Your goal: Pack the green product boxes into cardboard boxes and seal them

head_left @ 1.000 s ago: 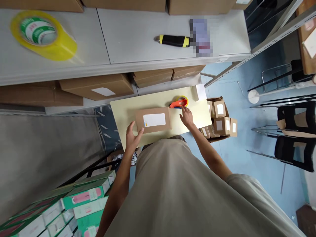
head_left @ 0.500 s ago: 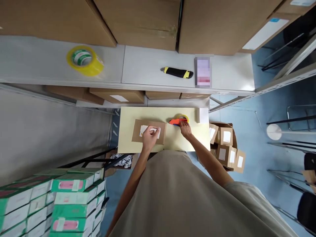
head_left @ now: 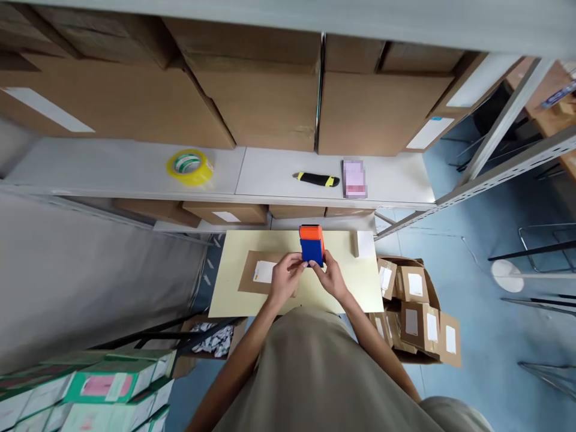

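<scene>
Above the table I hold an orange and blue tape dispenser (head_left: 311,245) upright in front of me. My right hand (head_left: 332,277) is closed on its lower right side, the thumb on the blue face. Fingertips of my left hand (head_left: 285,278) pinch the dispenser's lower left edge. The tape roll on it is hidden from this side. Partly beneath my left hand, a flat brown cardboard box (head_left: 250,278) with a white label (head_left: 263,272) rests on the pale yellow table (head_left: 355,291).
A white box (head_left: 365,244) stands at the table's right back corner. On the shelf (head_left: 265,174) ahead lie a yellow tape roll (head_left: 189,167), a utility knife (head_left: 316,179) and a pinkish packet (head_left: 355,179). Right of the table, a carton (head_left: 432,294) holds several labelled boxes. Green-and-white boxes (head_left: 108,384) are stacked at lower left.
My right hand has lifted the tape dispenser off the table and brought it leftward, turned upright. My left hand has left the box label and joined on the dispenser. The view has tilted up.
</scene>
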A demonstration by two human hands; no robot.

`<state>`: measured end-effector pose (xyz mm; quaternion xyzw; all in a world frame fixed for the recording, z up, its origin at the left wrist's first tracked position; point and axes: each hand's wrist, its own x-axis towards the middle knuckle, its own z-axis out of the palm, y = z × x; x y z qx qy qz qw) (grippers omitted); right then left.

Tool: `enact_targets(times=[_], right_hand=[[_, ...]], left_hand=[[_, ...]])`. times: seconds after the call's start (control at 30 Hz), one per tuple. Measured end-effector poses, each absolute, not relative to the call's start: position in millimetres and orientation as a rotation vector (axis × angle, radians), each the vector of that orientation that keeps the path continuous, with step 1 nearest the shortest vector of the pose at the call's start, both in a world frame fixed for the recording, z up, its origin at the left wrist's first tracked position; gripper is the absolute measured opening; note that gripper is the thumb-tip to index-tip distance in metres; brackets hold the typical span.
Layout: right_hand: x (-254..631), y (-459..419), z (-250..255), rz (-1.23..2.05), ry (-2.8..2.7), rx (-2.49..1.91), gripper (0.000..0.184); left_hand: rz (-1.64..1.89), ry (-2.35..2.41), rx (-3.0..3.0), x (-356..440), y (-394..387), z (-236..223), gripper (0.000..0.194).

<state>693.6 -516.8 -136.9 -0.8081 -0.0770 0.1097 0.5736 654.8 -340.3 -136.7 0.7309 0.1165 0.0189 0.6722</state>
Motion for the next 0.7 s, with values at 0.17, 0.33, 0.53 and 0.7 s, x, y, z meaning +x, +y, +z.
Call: enact_targets(times=[0.17, 0.33, 0.53, 0.7], right_hand=[[729.2, -481.6, -69.4, 0.155, -0.366, -1.908, 0.04], [807.4, -414.7, -25.8, 0.031, -0.613, -2.044, 0.04], [890.3, -335.6, 3.1, 0.039, -0.739, -2.608, 0.049], [908.8, -309.3, -5.3, 0.117, -0.843, -2.82, 0.052]], left_hand=[[0.169, 0.152, 1.629, 685.4, -307.5, -84.6, 0.045], [0.399, 0.157, 1.553, 749.3, -259.4, -63.6, 0.058], [0.367, 0.212, 1.535, 786.9, -232.1, -78.1, 0.066], [0.236, 0.26, 1.436, 752.0, -252.2, -109.9, 0.05]])
